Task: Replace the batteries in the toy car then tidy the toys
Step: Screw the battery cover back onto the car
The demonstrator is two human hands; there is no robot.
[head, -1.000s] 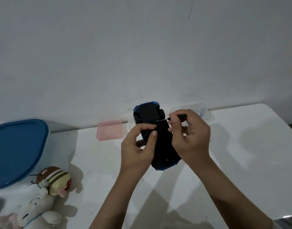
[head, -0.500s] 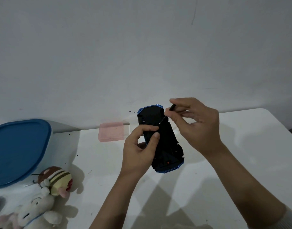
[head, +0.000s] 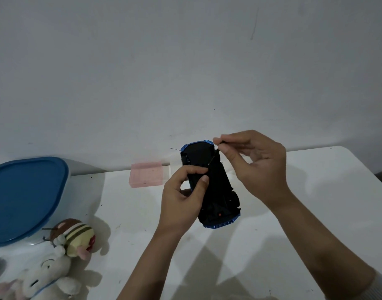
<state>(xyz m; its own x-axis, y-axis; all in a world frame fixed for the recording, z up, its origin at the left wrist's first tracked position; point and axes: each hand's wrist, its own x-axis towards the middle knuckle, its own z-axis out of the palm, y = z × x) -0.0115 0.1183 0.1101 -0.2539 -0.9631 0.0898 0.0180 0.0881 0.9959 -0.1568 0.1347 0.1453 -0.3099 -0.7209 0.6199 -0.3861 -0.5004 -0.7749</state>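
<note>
The toy car (head: 209, 187) is up off the white surface (head: 315, 202), flipped belly-up, black underside facing the camera, blue bodywork peeking out at both ends. The left hand (head: 181, 204) grips it around the middle, thumb and forefinger curled over the chassis. The right hand (head: 255, 165) pinches a thin dark screwdriver (head: 215, 155) between thumb and forefinger, the remaining fingers loosely spread, and the tip angles down and left onto the underside near the far end of the car.

Against half a second back, little has shifted: the left hand keeps the same grip, the car sits at the same tilt, and the right hand is a touch higher with the tool at much the same slant. A full second ago the right hand was curled tighter and lower, the screwdriver lying nearly level across the car; now it is raised and the tool stands steeper.

On the surface behind the car lies a pink translucent box (head: 146, 177), close to the wall. Far left sits a container with a blue lid (head: 23, 198). In front of it, a striped plush toy (head: 75, 237) leans on a white plush toy (head: 49, 276) at the near-left corner.
</note>
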